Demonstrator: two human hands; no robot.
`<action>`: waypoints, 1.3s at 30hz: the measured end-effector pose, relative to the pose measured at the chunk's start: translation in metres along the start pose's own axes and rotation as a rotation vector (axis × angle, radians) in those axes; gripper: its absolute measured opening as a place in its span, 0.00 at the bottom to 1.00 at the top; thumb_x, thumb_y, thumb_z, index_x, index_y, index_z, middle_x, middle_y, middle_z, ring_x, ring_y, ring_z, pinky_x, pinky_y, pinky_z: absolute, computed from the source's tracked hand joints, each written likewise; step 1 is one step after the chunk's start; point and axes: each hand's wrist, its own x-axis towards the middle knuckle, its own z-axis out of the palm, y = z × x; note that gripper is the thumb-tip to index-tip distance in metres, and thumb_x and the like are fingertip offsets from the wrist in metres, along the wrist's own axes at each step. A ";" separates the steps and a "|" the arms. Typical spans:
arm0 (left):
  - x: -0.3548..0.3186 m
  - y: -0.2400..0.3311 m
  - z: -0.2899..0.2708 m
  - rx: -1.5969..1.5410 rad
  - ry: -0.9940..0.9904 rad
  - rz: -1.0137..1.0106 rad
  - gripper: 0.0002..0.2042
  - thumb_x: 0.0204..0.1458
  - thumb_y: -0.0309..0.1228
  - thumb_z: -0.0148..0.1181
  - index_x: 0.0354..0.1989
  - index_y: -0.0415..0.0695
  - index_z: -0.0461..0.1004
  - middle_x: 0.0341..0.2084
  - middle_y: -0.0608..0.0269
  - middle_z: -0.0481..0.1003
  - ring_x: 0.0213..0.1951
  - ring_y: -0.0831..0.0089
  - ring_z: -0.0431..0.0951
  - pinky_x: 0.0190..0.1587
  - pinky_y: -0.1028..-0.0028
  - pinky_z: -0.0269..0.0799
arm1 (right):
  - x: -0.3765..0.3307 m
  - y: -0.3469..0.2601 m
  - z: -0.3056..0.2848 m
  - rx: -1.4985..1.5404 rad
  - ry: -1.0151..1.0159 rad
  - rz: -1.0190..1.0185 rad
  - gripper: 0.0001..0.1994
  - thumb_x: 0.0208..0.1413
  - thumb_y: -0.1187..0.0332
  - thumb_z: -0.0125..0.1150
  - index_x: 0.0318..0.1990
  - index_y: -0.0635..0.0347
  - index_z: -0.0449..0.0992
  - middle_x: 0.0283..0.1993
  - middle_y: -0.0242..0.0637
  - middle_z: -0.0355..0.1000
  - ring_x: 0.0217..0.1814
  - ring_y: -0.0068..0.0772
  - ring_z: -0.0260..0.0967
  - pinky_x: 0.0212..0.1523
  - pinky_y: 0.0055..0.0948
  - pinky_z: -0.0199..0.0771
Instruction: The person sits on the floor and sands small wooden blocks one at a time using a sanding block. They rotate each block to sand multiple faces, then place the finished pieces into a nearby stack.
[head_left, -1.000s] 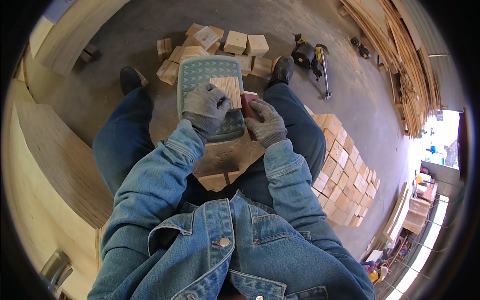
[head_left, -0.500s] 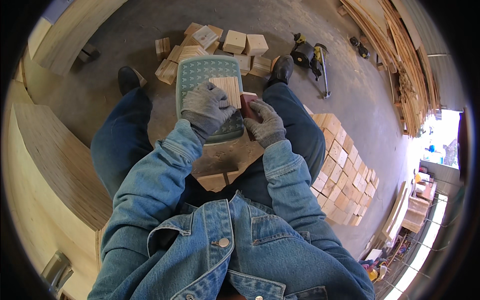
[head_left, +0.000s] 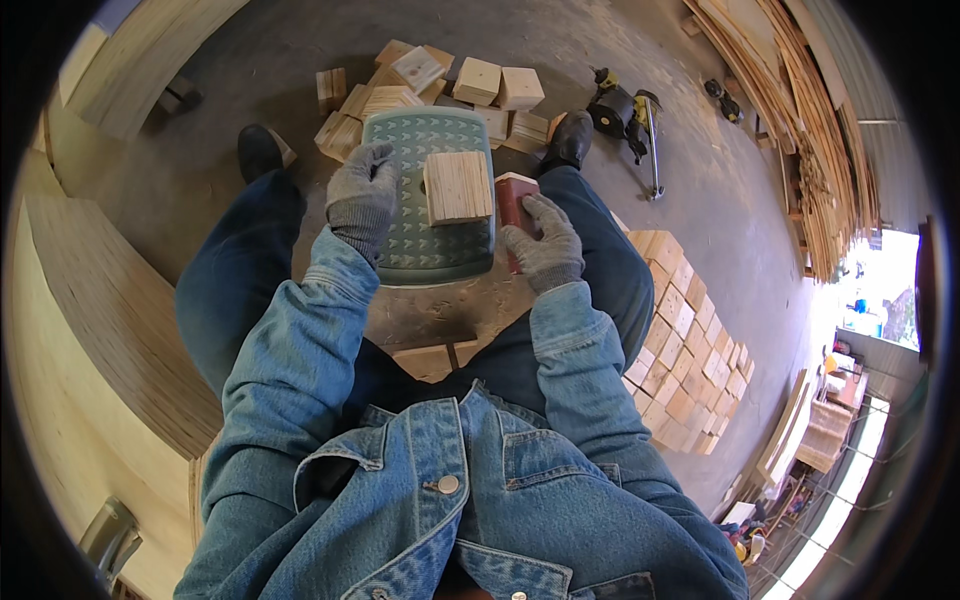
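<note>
A square layered wood block rests on the green plastic step stool, which has a raised pattern on its top. My gloved left hand is off the block, over the stool's left edge, with its fingers curled in and nothing showing in them. In my gloved right hand is a reddish-brown sanding block with a pale wood end, held upright just right of the stool. The sanding block and the wood block are apart.
Loose wood blocks lie heaped beyond the stool. Stacked blocks stand beside my right leg. A yellow and black power tool is on the floor at the far right, near long timber strips. Plywood panels stand at left.
My left hand has let go of the wood block and moved left. My right hand, with the sanding block, has shifted slightly right, away from the wood block.
</note>
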 end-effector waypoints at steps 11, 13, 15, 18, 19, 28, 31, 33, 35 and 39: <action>-0.012 -0.032 0.037 0.264 -0.286 0.366 0.58 0.32 0.34 0.84 0.78 0.46 0.56 0.67 0.43 0.69 0.70 0.47 0.69 0.75 0.56 0.66 | -0.030 -0.056 -0.014 -0.357 0.009 -0.507 0.30 0.46 0.62 0.80 0.61 0.49 0.84 0.71 0.39 0.74 0.68 0.57 0.70 0.70 0.53 0.69; -0.008 -0.030 0.045 0.204 -0.319 0.383 0.59 0.31 0.37 0.86 0.76 0.44 0.57 0.66 0.45 0.70 0.69 0.48 0.70 0.74 0.57 0.67 | -0.032 -0.062 -0.010 -0.482 -0.111 -0.499 0.30 0.47 0.59 0.79 0.61 0.47 0.84 0.71 0.36 0.73 0.67 0.58 0.70 0.69 0.54 0.68; -0.002 -0.039 0.052 0.101 -0.349 0.349 0.58 0.32 0.39 0.88 0.75 0.43 0.58 0.65 0.46 0.70 0.68 0.48 0.71 0.74 0.57 0.67 | -0.025 -0.063 -0.009 -0.543 -0.079 -0.533 0.29 0.48 0.57 0.78 0.62 0.46 0.84 0.72 0.34 0.72 0.67 0.59 0.69 0.67 0.55 0.69; 0.002 -0.056 0.059 -0.017 -0.373 0.266 0.57 0.32 0.41 0.89 0.74 0.43 0.60 0.65 0.46 0.70 0.66 0.49 0.72 0.74 0.57 0.68 | -0.006 -0.065 -0.013 -0.641 0.082 -0.497 0.29 0.49 0.58 0.78 0.61 0.46 0.84 0.72 0.34 0.72 0.66 0.57 0.70 0.67 0.55 0.69; 0.001 -0.059 0.059 0.009 -0.364 0.268 0.58 0.32 0.41 0.89 0.74 0.43 0.60 0.64 0.46 0.71 0.66 0.49 0.73 0.73 0.58 0.68 | 0.005 -0.062 -0.018 -0.657 0.168 -0.420 0.29 0.49 0.58 0.78 0.62 0.46 0.83 0.72 0.34 0.72 0.67 0.57 0.70 0.68 0.54 0.69; -0.004 -0.032 0.050 0.270 -0.333 0.284 0.59 0.29 0.45 0.87 0.75 0.44 0.60 0.65 0.49 0.70 0.70 0.49 0.67 0.75 0.59 0.65 | -0.006 -0.054 -0.014 -0.553 0.206 -0.334 0.28 0.51 0.58 0.77 0.62 0.47 0.83 0.73 0.38 0.72 0.66 0.57 0.70 0.67 0.56 0.69; -0.009 -0.027 0.052 0.323 -0.326 0.245 0.57 0.31 0.50 0.84 0.74 0.46 0.62 0.67 0.52 0.70 0.71 0.50 0.65 0.76 0.61 0.61 | -0.025 -0.054 -0.007 -0.478 0.187 -0.380 0.28 0.50 0.59 0.77 0.62 0.47 0.83 0.72 0.41 0.72 0.66 0.58 0.69 0.67 0.56 0.68; -0.007 -0.031 0.054 0.342 -0.321 0.241 0.55 0.33 0.50 0.83 0.73 0.47 0.63 0.67 0.53 0.70 0.72 0.51 0.65 0.76 0.61 0.60 | -0.035 -0.068 -0.001 -0.488 0.115 -0.433 0.30 0.46 0.64 0.81 0.61 0.51 0.84 0.70 0.46 0.74 0.67 0.56 0.70 0.69 0.52 0.70; -0.003 -0.045 0.057 0.344 -0.327 0.281 0.52 0.35 0.46 0.82 0.73 0.47 0.64 0.66 0.53 0.71 0.72 0.52 0.65 0.75 0.60 0.63 | -0.041 -0.070 0.009 -0.505 0.014 -0.423 0.30 0.46 0.64 0.81 0.61 0.51 0.84 0.71 0.45 0.73 0.68 0.55 0.69 0.70 0.52 0.69; -0.009 -0.020 0.053 0.207 -0.332 0.245 0.48 0.36 0.40 0.82 0.70 0.47 0.66 0.62 0.52 0.74 0.69 0.52 0.70 0.72 0.57 0.68 | -0.012 -0.057 -0.001 -0.432 0.083 -0.389 0.29 0.49 0.60 0.78 0.62 0.45 0.84 0.73 0.38 0.71 0.69 0.59 0.67 0.70 0.55 0.67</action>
